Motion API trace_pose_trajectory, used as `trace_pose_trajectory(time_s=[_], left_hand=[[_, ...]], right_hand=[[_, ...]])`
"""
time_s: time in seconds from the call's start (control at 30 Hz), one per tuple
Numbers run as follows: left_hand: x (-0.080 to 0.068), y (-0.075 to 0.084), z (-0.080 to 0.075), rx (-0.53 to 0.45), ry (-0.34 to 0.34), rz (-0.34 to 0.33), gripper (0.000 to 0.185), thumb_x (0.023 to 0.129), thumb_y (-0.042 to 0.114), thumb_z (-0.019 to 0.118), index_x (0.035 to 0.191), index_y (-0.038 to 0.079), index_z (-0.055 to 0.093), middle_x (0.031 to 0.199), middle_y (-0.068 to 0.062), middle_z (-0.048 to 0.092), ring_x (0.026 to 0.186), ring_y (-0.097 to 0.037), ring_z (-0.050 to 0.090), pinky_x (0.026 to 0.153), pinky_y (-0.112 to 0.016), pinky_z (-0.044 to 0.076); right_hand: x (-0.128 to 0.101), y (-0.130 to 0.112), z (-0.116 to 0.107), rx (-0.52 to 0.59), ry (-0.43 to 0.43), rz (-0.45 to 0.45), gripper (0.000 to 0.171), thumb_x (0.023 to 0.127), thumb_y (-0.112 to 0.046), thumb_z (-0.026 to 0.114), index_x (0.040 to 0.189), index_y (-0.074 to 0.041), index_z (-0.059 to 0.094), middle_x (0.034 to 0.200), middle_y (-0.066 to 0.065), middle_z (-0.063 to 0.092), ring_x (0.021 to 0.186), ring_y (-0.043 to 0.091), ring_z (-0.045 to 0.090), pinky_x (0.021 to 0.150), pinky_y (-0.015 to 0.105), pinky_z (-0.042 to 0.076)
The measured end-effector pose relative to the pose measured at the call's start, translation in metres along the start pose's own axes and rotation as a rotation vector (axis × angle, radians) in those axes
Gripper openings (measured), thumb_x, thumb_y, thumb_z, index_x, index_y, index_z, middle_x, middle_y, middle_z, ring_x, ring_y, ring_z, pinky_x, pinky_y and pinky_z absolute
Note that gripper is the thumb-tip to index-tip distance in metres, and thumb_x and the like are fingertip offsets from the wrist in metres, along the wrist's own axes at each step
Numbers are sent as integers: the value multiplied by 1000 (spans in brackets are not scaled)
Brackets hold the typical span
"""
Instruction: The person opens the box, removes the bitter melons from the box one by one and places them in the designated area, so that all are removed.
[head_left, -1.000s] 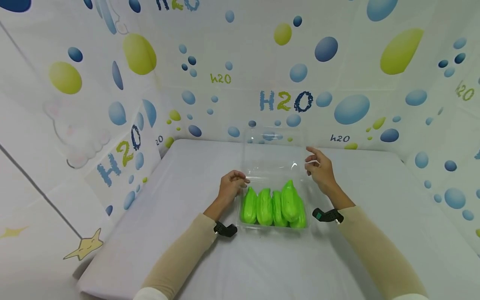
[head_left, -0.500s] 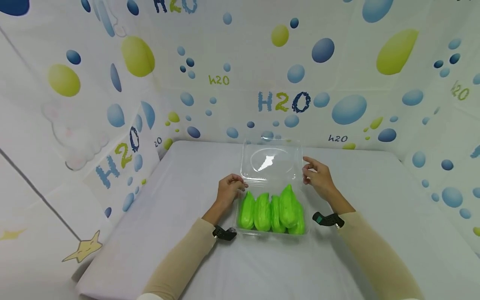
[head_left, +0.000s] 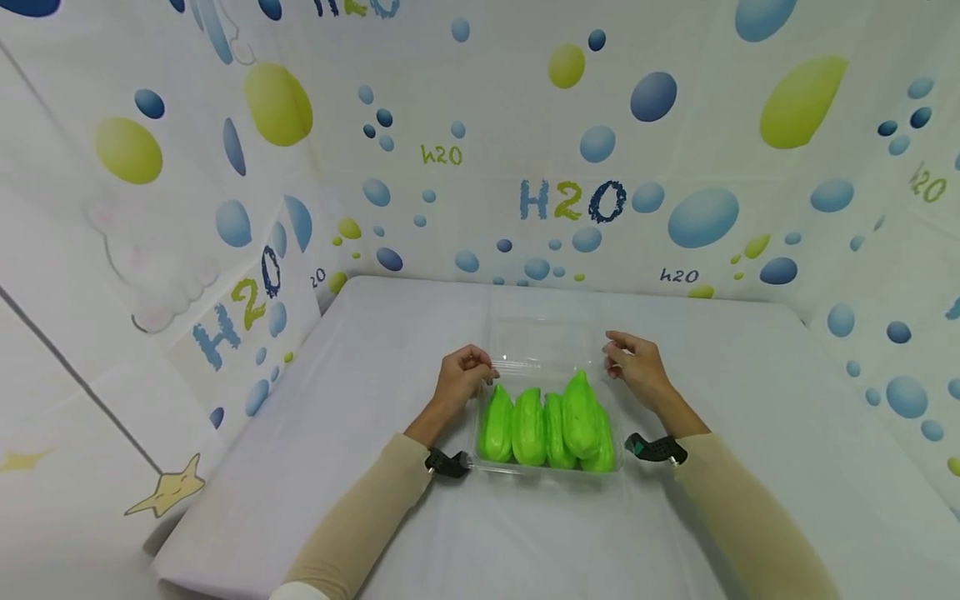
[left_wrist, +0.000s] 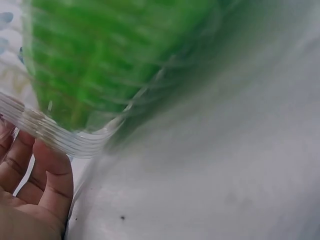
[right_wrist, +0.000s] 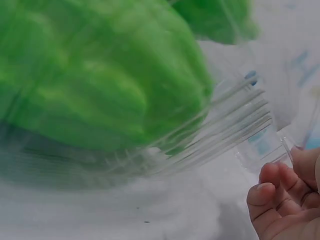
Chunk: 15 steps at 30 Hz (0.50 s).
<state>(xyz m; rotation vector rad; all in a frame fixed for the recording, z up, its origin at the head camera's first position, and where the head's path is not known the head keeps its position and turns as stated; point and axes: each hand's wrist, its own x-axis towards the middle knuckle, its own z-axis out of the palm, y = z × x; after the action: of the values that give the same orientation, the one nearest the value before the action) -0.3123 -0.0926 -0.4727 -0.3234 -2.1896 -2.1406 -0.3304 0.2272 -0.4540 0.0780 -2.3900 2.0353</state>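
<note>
A clear plastic clamshell container (head_left: 517,470) stands on the table, its transparent lid (head_left: 542,340) tipped back on the far side. Several bright green, ridged gourd-like pieces (head_left: 528,427) lie side by side in the base, one on top of another at the right. My left hand (head_left: 459,379) pinches the back left corner by the hinge; its fingers (left_wrist: 54,167) meet the ribbed plastic edge in the left wrist view. At the lid's right edge, my right hand (head_left: 636,367) pinches the thin plastic between thumb and fingers (right_wrist: 261,195).
A white cloth covers the table (head_left: 375,350). Behind it hangs a white curtain (head_left: 495,100) printed with blue and green drops. Each wrist wears a black strap with a small camera (head_left: 448,463).
The lid has swung back and down from nearly upright. My right hand has lowered with its edge, while my left hand stays at the back left corner.
</note>
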Motion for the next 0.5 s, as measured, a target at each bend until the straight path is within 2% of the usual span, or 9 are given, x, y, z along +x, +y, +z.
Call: trace_pose_trajectory(time_s=[0.13,0.23,0.37,0.5], left_hand=[[-6,19,-3,-2,-50,-5,4,84,-2,58,87,2,59,81,-20,67,68,-34,60,46,-25,39],[-10,32,-4,0,-86,-1,8,84,-4,57,86,3,59,84,-26,66,73,-45,58,47,-27,40],[-10,32,-2,-2,-101,25,13,84,-4,57,83,8,60,84,-27,65,71,-44,57,47,-27,40],[-12,30,-3,4,-94,13,4,84,-3,58,87,0,59,83,-25,66,67,-36,58,47,-27,40]], right_hand=[[-1,3,3,-54,44,20,41,97,-17,54,133,2,50,105,21,55,72,11,58,60,22,51],[-3,8,3,-114,72,51,41,97,-25,53,131,-2,53,107,17,58,77,11,61,64,21,52],[-5,13,2,-105,98,62,43,97,-30,53,130,-2,54,108,15,59,80,10,61,67,19,52],[-7,16,3,-105,106,33,42,96,-28,55,128,0,56,101,13,60,76,9,61,63,18,52]])
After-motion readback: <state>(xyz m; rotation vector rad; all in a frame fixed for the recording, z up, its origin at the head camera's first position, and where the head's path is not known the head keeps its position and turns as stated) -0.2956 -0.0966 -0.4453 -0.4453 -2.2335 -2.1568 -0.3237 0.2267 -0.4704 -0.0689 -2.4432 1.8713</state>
